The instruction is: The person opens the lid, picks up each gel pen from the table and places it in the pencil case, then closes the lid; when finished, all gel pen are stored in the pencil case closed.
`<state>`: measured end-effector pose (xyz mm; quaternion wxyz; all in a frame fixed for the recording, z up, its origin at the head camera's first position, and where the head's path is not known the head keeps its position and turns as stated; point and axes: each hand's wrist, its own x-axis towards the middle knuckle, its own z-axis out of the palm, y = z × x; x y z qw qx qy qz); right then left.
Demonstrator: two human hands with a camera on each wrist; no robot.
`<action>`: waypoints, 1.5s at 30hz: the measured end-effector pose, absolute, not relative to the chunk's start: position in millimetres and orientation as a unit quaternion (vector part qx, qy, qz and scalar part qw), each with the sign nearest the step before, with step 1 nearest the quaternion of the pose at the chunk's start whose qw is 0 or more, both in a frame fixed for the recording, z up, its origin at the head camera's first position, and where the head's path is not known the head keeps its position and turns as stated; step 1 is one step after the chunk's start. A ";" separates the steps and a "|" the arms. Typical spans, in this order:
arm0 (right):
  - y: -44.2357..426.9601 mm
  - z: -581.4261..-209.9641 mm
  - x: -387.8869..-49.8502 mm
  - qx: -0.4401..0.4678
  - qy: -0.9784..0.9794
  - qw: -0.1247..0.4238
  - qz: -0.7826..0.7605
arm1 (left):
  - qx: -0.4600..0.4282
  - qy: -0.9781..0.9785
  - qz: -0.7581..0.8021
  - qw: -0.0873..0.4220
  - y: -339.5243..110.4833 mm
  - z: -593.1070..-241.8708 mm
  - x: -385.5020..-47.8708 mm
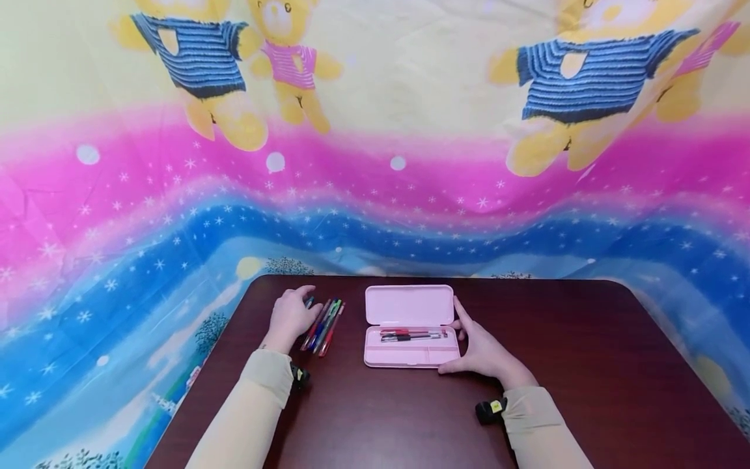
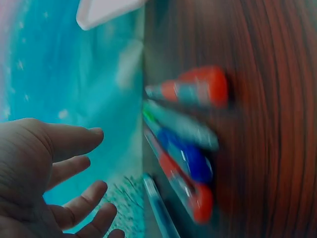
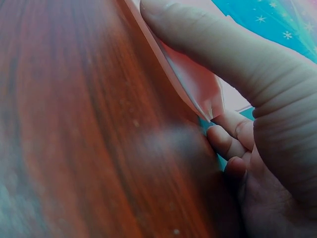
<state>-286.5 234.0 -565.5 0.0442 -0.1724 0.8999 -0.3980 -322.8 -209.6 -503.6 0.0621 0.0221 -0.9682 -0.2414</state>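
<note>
A pink pencil case [image 1: 395, 356] lies on the table with its lid [image 1: 409, 305] folded back. A red pen [image 1: 394, 333] and a black pen [image 1: 404, 338] lie in its long rear compartment; the front compartments hold nothing visible. My right hand [image 1: 483, 348] holds the case at its right end, thumb at the front edge, other fingers along the side. To the left, my left hand [image 1: 291, 315] hovers beside a bunch of several pens [image 1: 328, 329], red, blue and green among them. Its fingers are loosely bent, apart from the pens in the left wrist view. A teal pen [image 2: 159, 208] lies nearest those fingers.
The dark brown table [image 1: 387, 417] has a rounded far edge just behind the case and pens. A printed cloth [image 1: 375, 189] with bears and snowflakes hangs behind and around it. Each wrist wears a small black camera [image 1: 489, 411].
</note>
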 end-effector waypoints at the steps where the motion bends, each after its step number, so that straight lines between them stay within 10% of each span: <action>1: 234.2 -565.2 -286.7 -0.172 0.900 0.045 -0.398 | 0.027 -0.970 -0.236 0.050 -213.7 -505.0 -324.9; 21: 234.6 -566.4 -287.2 -0.173 0.902 0.039 -0.394 | 0.061 -0.976 -0.195 -0.078 -228.9 -508.0 -332.1; 45: 233.5 -563.8 -284.6 -0.165 0.899 0.047 -0.404 | 0.014 -0.965 -0.260 -0.027 -201.3 -494.9 -320.2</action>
